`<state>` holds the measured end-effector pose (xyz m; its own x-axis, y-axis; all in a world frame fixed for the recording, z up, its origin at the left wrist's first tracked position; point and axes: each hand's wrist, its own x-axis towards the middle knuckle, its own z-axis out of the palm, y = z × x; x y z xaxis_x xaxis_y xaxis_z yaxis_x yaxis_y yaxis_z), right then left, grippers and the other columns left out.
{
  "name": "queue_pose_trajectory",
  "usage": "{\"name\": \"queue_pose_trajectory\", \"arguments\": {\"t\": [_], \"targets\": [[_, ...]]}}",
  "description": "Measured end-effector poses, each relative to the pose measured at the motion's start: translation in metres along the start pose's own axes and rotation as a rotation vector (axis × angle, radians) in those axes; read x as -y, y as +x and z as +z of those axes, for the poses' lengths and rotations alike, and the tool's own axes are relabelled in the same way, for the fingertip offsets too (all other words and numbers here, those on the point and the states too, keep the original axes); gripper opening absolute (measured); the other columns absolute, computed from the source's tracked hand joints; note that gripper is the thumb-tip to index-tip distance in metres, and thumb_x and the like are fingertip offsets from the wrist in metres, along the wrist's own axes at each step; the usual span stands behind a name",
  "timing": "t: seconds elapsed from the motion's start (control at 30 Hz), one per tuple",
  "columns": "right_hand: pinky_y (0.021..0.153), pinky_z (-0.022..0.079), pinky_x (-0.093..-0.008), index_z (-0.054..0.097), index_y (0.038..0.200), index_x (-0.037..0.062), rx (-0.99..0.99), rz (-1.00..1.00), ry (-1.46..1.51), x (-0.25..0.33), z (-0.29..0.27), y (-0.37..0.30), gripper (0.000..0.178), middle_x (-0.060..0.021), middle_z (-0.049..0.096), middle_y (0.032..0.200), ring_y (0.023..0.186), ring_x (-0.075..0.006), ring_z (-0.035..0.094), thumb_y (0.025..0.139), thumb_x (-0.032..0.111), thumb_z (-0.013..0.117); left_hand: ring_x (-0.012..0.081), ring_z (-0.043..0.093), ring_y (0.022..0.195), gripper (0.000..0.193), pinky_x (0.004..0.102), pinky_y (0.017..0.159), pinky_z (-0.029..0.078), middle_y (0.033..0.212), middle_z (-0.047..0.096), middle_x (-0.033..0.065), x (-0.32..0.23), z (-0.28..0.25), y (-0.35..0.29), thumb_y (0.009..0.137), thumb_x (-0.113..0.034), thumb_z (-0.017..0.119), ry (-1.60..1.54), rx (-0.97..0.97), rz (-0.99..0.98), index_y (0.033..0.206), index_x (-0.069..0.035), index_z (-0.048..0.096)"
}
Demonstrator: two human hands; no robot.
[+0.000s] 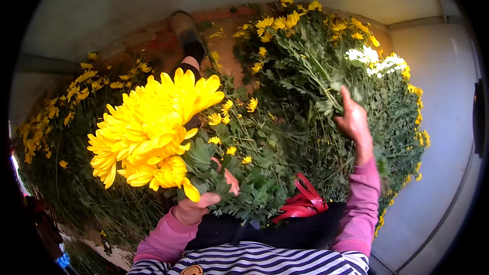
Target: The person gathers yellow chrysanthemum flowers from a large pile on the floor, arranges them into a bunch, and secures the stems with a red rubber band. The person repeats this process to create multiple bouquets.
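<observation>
My left hand [197, 208] is closed round the leafy stems of a bunch of large yellow chrysanthemums [147, 130]. The blooms fan out to the upper left, close to the camera. Over at the right, my right hand [353, 122] grips a leafy chrysanthemum stem [318, 71] near its lower part. That stem runs up and left over the right-hand heap, towards several yellow flowers [282, 22]; which blooms belong to it, I cannot tell. Leaves partly hide the fingers of both hands.
Heaps of cut chrysanthemums lie left [86, 163] and right [402, 112], some with white blooms [374, 60]. Red straps [304, 201] rest at my lap. My boot [186, 29] extends ahead onto the brown floor [137, 43]. Pale walls [433, 86] stand in front and at right.
</observation>
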<state>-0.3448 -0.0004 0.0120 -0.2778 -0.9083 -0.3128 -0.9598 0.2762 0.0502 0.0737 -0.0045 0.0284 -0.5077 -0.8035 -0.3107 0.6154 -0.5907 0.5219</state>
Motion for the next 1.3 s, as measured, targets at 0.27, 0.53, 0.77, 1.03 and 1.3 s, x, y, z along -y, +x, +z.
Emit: {"name": "queue_pose_trajectory", "arguments": {"t": [0.27, 0.53, 0.77, 1.03, 1.3], "targets": [[0.087, 0.050, -0.0411, 0.049, 0.130, 0.0097, 0.134, 0.093, -0.381, -0.050, 0.071, -0.051, 0.059, -0.0143, 0.062, 0.115, 0.102, -0.0336, 0.061, 0.079, 0.029, 0.072, 0.0298, 0.061, 0.081, 0.058, 0.0438, 0.077, 0.047, 0.086, 0.059, 0.0146, -0.002, -0.009, 0.000, 0.065, -0.012, 0.069, -0.084, 0.082, -0.110, 0.115, -0.002, 0.041], [0.089, 0.043, -0.0465, 0.051, 0.125, 0.0080, -0.080, -0.030, 0.114, 0.069, 0.198, -0.008, 0.054, -0.0131, 0.059, 0.120, 0.111, -0.0341, 0.052, 0.078, 0.026, 0.071, 0.0291, 0.061, 0.063, 0.044, 0.0411, 0.067, 0.050, 0.068, 0.057, 0.0132, -0.005, 0.010, 0.004, 0.056, -0.023, 0.067, 0.057, -0.091, -0.063, 0.088, 0.003, 0.052], [0.082, 0.045, -0.0475, 0.052, 0.125, 0.0090, 0.138, 0.092, 0.077, 0.051, 0.209, 0.021, 0.053, -0.0137, 0.064, 0.108, 0.100, -0.0350, 0.057, 0.079, 0.026, 0.071, 0.0281, 0.061, 0.063, 0.045, 0.0406, 0.064, 0.049, 0.067, 0.056, 0.0109, -0.005, 0.010, 0.006, 0.056, -0.025, 0.067, 0.097, -0.117, -0.052, 0.088, 0.002, 0.052], [0.078, 0.046, -0.0455, 0.066, 0.099, 0.0128, 0.173, -0.155, 0.001, 0.041, 0.226, -0.026, 0.029, -0.0107, 0.066, 0.094, 0.094, -0.0326, 0.059, 0.078, 0.033, 0.071, 0.0278, 0.060, 0.072, 0.043, 0.0419, 0.071, 0.050, 0.079, 0.057, 0.0124, -0.003, -0.001, 0.006, 0.058, -0.014, 0.071, -0.003, -0.003, -0.085, 0.093, -0.003, 0.047], [0.065, 0.050, -0.0269, 0.059, 0.123, 0.0054, 0.257, 0.254, 1.389, 0.033, 0.202, -0.042, 0.032, -0.0047, 0.066, 0.103, 0.080, -0.0117, 0.063, 0.093, 0.018, 0.058, 0.0296, 0.059, 0.070, 0.054, 0.0445, 0.070, 0.049, 0.078, 0.056, 0.0136, 0.001, 0.003, 0.004, 0.057, -0.011, 0.066, -0.016, -0.059, -0.065, 0.106, -0.001, 0.045]]}}
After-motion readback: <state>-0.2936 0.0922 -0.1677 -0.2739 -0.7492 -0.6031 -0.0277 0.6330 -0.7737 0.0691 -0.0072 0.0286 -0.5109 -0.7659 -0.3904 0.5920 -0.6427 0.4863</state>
